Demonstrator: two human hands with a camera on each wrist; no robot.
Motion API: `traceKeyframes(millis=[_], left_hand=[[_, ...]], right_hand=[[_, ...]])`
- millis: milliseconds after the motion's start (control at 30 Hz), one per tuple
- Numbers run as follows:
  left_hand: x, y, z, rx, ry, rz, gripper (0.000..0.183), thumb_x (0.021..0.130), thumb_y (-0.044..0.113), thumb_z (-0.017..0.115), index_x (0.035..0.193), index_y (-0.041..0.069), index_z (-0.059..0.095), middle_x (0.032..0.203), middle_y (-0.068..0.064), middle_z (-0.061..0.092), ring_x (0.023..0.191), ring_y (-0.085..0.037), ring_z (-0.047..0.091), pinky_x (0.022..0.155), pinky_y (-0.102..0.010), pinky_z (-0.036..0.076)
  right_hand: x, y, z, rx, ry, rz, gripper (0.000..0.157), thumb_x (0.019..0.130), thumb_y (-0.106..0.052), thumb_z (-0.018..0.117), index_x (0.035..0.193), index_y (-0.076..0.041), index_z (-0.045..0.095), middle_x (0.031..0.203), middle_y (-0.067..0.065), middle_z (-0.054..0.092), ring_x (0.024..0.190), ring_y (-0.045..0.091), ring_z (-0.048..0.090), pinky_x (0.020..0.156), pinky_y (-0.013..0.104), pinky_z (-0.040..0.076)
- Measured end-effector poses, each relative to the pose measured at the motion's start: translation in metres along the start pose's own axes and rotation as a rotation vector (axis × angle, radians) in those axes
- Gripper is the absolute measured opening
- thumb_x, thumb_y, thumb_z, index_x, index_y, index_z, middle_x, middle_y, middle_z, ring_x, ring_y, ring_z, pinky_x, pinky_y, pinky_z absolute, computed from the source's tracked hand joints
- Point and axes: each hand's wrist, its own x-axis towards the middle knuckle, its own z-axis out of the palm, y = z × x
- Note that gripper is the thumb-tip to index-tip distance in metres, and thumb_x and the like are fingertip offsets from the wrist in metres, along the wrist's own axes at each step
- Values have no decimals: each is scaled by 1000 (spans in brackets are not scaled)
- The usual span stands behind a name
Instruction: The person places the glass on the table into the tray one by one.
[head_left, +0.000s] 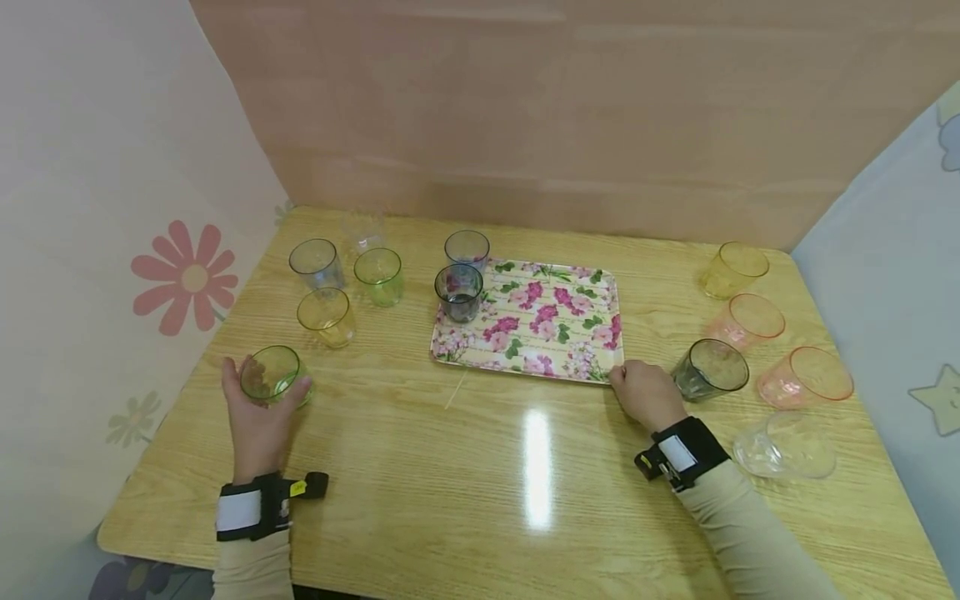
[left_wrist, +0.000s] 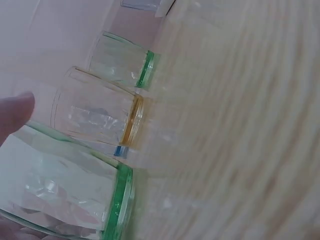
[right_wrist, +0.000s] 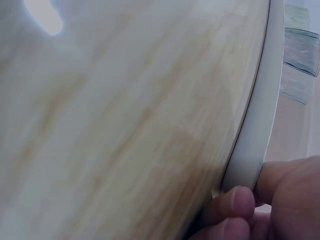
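At the table's left side my left hand (head_left: 258, 421) holds a green-tinted cup (head_left: 272, 375), thumb on one side and fingers on the other. The cup's green base (left_wrist: 119, 202) stands on or just over the wood in the left wrist view. My right hand (head_left: 648, 393) grips the near right corner of a flowered tray (head_left: 551, 321). In the right wrist view, fingertips (right_wrist: 235, 202) curl under the tray's pale rim (right_wrist: 255, 110). On the tray's left part stands a dark grey cup (head_left: 459, 304), with a bluish cup (head_left: 468, 250) behind it at the far left corner.
Left back: a yellow cup (head_left: 327, 319), another green cup (head_left: 380, 279), a blue-grey cup (head_left: 317, 265) and a clear cup (head_left: 365, 237). Right: a dark cup (head_left: 708, 371) beside my right hand, two pink cups (head_left: 802, 379), a yellow cup (head_left: 731, 271) and a clear one (head_left: 783, 446).
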Motion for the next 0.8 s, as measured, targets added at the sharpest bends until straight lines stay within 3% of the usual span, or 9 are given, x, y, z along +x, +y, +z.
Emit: traceKeyframes(millis=[233, 467, 800], left_hand=[[-3, 0, -1, 35, 5, -17, 107, 89, 7, 80, 165, 19, 5, 168, -9, 19, 153, -17, 11, 125, -40, 5], [-1, 0, -3, 55, -12, 24, 86, 89, 3, 78, 157, 10, 27, 159, -13, 37, 148, -21, 30, 124, -36, 16], [2, 1, -7, 26, -1, 58, 77, 89, -2, 76, 153, 7, 34, 146, -6, 45, 141, -22, 37, 119, -25, 25]], right_hand=[[0, 2, 1, 5, -3, -2, 43, 104, -18, 38, 62, -13, 40, 56, 3, 36, 50, 18, 33, 50, 31, 28], [-1, 2, 1, 12, 10, -8, 43, 104, -18, 39, 61, -13, 41, 56, 2, 37, 49, 18, 34, 49, 31, 28], [-1, -1, -1, 11, 6, 1, 44, 104, -18, 39, 61, -13, 41, 55, 2, 37, 48, 18, 35, 49, 31, 28]])
